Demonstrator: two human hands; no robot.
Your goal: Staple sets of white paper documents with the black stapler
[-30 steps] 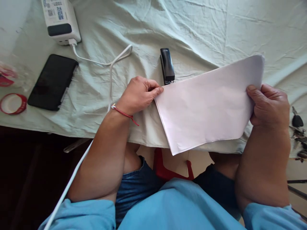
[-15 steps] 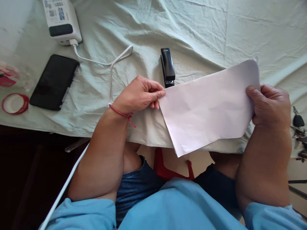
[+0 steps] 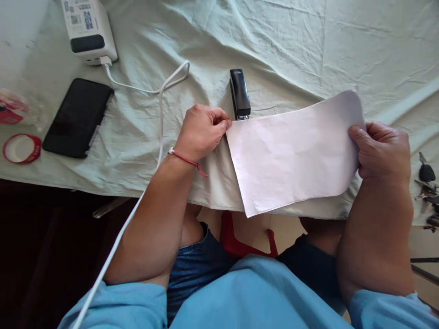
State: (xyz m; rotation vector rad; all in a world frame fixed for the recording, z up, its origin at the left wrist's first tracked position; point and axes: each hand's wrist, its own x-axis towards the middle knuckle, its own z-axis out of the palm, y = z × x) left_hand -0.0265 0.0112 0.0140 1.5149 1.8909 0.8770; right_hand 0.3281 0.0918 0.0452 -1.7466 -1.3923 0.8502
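Several white sheets of paper [image 3: 295,155] are held together over the near side of the table. My left hand [image 3: 204,130] pinches their far left corner between thumb and fingers. At the right end, my right hand [image 3: 382,148] grips the sheets with the thumb on top and the fingers underneath, and the paper curls up there. Just beyond the left corner a black stapler [image 3: 240,93] lies on the cloth, its near end at the paper's far edge. The stapler's lower front is hidden by the paper.
A pale green cloth [image 3: 281,45] covers the table. To the left are a black phone [image 3: 78,118], a red wristband [image 3: 21,149] and a white power bank [image 3: 89,32] whose white cable [image 3: 161,119] runs past my left arm. Keys [image 3: 427,173] lie at the right edge.
Both hands have shifted the paper slightly left and away from me. Its far left edge now covers more of the stapler's near end. The stapler has stayed put.
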